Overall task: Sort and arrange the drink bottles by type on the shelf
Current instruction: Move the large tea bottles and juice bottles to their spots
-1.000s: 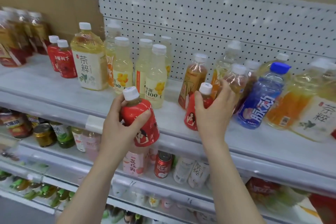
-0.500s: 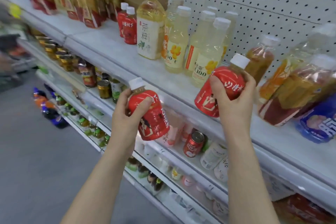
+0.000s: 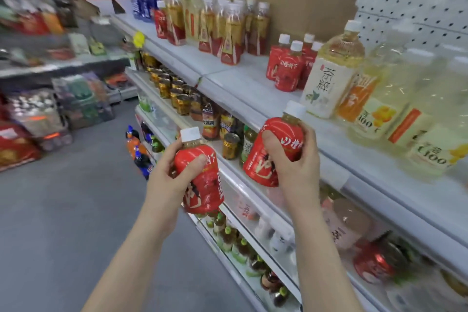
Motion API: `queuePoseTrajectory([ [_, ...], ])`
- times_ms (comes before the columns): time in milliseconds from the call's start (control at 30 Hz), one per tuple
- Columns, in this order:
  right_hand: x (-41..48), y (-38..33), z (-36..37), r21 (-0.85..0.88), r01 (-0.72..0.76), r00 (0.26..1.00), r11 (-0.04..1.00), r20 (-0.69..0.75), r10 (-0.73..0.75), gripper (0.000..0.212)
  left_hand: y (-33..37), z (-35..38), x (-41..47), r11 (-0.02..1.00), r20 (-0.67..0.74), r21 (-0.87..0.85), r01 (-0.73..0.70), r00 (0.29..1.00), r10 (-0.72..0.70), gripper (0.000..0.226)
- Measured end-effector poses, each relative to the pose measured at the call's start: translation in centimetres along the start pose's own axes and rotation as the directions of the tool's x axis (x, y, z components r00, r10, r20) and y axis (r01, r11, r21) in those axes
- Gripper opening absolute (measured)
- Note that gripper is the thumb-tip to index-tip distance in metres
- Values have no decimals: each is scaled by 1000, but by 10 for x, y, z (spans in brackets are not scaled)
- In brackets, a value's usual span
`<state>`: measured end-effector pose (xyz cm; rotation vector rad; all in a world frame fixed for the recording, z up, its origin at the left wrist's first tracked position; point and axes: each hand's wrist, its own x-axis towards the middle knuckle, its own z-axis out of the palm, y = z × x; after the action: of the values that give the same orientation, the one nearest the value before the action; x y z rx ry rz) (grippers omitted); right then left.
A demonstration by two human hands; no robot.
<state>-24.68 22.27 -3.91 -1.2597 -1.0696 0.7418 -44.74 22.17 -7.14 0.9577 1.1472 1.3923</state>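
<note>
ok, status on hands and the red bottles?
Left hand grips left red bottle, right hand grips right red bottle. Both held off shelf. Matching red group ahead, large tea bottle beside it.

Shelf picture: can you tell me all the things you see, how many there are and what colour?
Shelf: several tiers, white, right side.
Left bottle: one, red, white cap, held out in front of the shelf.
Right bottle: one, red, white cap, held at the top tier's edge.
Red bottles: four, red, grouped on the top tier.
Big bottle: one, pale yellow, white label, right of the red bottles.
Yellow bottles: several, blurred, far right.
Tea bottles: many, amber, red labels, farther along.
Blue bottles: a few, far end.
Cans: many, gold, second tier.
Left hand: grips left bottle.
Right hand: grips right bottle.
</note>
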Motion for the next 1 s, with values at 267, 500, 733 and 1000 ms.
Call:
queuePoseTrajectory([
  [267,57,11,68,-2,9,1000,1000,23,-9,53,5,-26,81,999,21,-1,-33,999,33,65],
  [500,142,6,97,-17,83,990,996,-114,-85,49,28,2,183,989,192,55,-136,974,123,58],
  [733,211,7,104,-185,82,962,979,-241,-126,58,55,41,271,978,351,47,-205,920,176,52],
  [1000,239,28,102,-422,-38,904,906,-401,-149,65,51,100,349,944,580,66,-322,783,226,55],
])
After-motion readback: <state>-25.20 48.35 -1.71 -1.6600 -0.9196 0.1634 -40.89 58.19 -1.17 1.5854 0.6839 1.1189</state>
